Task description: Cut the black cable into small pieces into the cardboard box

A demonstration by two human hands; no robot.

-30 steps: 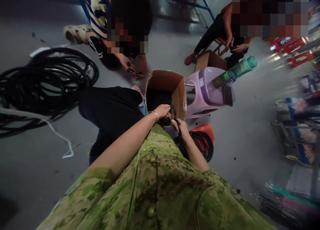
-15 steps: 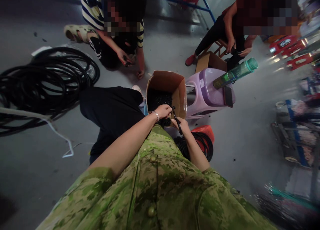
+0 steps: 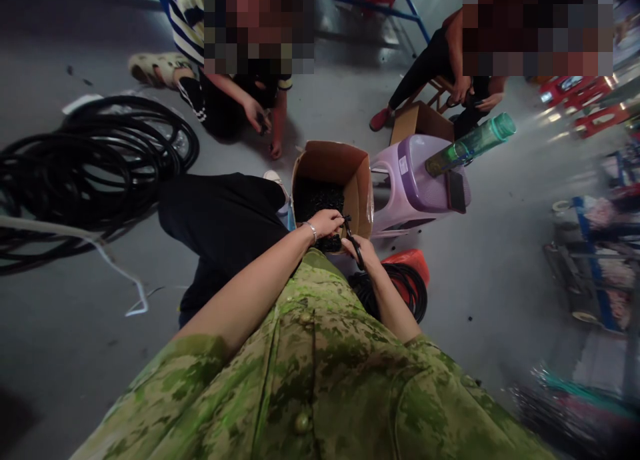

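Observation:
Over the near part of an open cardboard box [image 3: 336, 159], my left hand [image 3: 325, 223] pinches a small black piece [image 3: 346, 219]. My right hand [image 3: 363, 251] is closed around a black-handled tool [image 3: 356, 248], which looks like scissors or cutters. The tool's upper end meets the black piece at my left fingertips. Many small black pieces [image 3: 324, 199] lie inside the box beneath my hands.
Coiled black hose [image 3: 100, 160] lies at the left. A purple stool [image 3: 420, 187] right of the box bears a green bottle [image 3: 470, 145] and a dark phone [image 3: 455, 192]. Another black coil [image 3: 417, 300] and a red bag [image 3: 413, 267] sit lower right. Two people sit or crouch ahead.
My hands have barely moved. The person in the striped shirt has shifted their head and hands slightly; the hands of the person at the right have moved a little too.

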